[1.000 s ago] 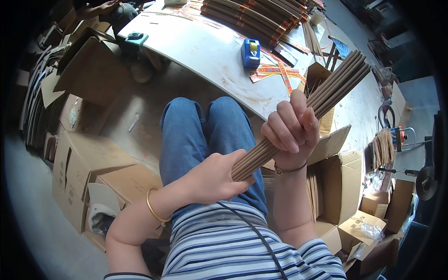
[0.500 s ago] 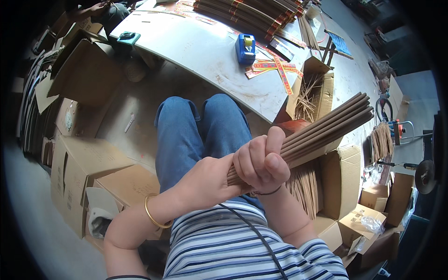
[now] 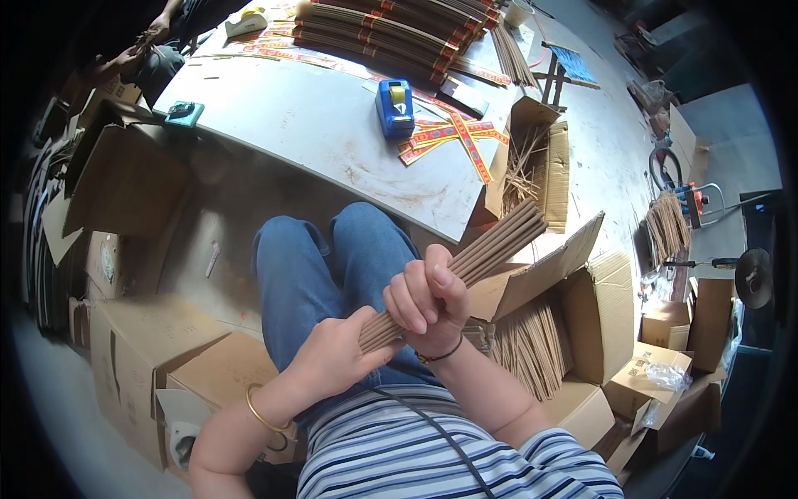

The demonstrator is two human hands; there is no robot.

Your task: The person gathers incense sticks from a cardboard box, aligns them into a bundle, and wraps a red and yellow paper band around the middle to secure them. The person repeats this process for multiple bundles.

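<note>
A bundle of thick brown incense sticks (image 3: 503,239) slants up to the right above my lap. My right hand (image 3: 428,293) is closed around its middle, with the fingers wrapped over the sticks. Around the lower end my left hand (image 3: 339,353) is closed, partly hiding the stick ends. Just right of my right wrist, an open carton (image 3: 605,320) holds many loose incense sticks (image 3: 532,349) like these.
On the white table (image 3: 291,108) ahead are a blue tape dispenser (image 3: 395,110), red-and-yellow paper strips (image 3: 470,148) and stacked banded bundles (image 3: 374,37). Another carton (image 3: 555,179) of sticks stands at its right corner. Cartons (image 3: 158,333) sit at left. Another person's hands (image 3: 137,54) show far left.
Both hands have moved left with the bundle, and its far end now reaches less far right. The view has also shifted, so the table sits further left.
</note>
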